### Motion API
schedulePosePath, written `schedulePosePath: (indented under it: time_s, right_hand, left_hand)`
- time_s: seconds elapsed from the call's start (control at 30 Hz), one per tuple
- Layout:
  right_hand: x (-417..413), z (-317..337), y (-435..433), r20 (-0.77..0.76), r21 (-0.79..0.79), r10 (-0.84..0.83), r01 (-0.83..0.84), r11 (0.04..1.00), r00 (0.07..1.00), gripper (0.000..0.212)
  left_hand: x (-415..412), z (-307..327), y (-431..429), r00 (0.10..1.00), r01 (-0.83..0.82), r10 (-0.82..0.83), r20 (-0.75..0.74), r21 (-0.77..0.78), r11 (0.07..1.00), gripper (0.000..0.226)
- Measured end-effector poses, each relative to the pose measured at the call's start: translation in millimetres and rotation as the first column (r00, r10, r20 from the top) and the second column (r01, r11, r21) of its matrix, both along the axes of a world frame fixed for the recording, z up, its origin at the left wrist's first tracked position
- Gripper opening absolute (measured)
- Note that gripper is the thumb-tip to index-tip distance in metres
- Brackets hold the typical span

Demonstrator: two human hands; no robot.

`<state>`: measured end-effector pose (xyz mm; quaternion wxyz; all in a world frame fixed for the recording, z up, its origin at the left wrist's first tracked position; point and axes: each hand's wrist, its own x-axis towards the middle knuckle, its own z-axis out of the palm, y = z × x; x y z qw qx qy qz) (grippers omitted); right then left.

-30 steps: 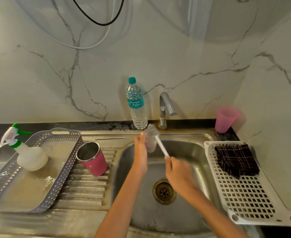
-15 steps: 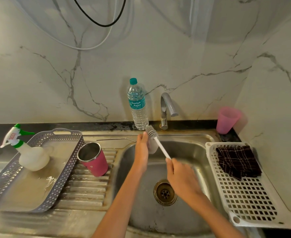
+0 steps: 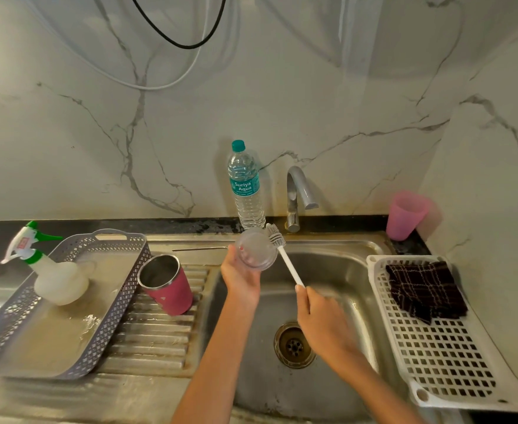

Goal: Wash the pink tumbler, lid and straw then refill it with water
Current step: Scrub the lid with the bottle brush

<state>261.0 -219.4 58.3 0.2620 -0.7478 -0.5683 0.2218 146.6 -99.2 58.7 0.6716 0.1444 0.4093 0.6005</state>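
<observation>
Lid (image 3: 255,254) has tipped face-up, pinched in the left hand (image 3: 241,276) over the sink (image 3: 343,270). Right hand (image 3: 325,325) clamps the brush (image 3: 290,267); best sweep bristles round the rim. Tumbler (image 3: 167,284) waits on the drainboard (image 3: 153,332).

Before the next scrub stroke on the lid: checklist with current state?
1. Lid secured: left hand grips the clear lid over the sink. Ok.
2. Brush secured: right hand grips the brush by its white handle. Ok.
3. Bristles on lid: the head sits at the lid's upper right edge; contact cannot tell.
4. Rinse water: no stream shows at the tap. Not ok.
5. Tumbler out of the way: on the drainboard, mouth open, apart from both hands. Ok.
6. Straw located: lies on the ledge behind the drainboard. Ok.
</observation>
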Motion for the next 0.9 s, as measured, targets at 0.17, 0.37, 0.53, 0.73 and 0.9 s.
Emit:
schedulePosePath:
  time_s: [0.17, 0.37, 0.53, 0.73, 0.9]
  right_hand:
    - [11.2, 1.9, 11.2, -0.018, -0.004, -0.049, 0.049, 0.999, 0.999, 0.043]
    - [5.8, -10.5, 11.0, 0.053, -0.013, -0.028, 0.028, 1.000, 0.998, 0.044]
    - [-8.1, -18.1, -13.0, 0.181, 0.055, 0.008, -0.018, 0.998, 0.983, 0.043]
    - [-1.7, -14.1, 1.5, 0.290, 0.069, 0.015, -0.036, 0.997, 0.957, 0.043]
    - [-7.0, -20.0, -9.9, 0.281, 0.058, 0.045, -0.064, 0.996, 0.959, 0.044]
  left_hand:
    - [6.5, -5.2, -3.0, 0.997, 0.034, -0.030, 0.077, -0.051, 0.998, 0.046]
    - [4.3, 9.7, 8.5, 0.989, -0.024, 0.030, 0.145, -0.047, 0.999, 0.037]
    - [5.8, 10.5, 15.9, 0.987, -0.029, 0.043, 0.152, -0.090, 0.996, 0.032]
    - [14.2, 0.7, 5.5, 0.990, 0.087, -0.092, -0.103, -0.049, 0.995, 0.045]
    - [5.4, 0.6, 9.5, 0.996, 0.038, -0.045, -0.074, -0.090, 0.995, 0.035]
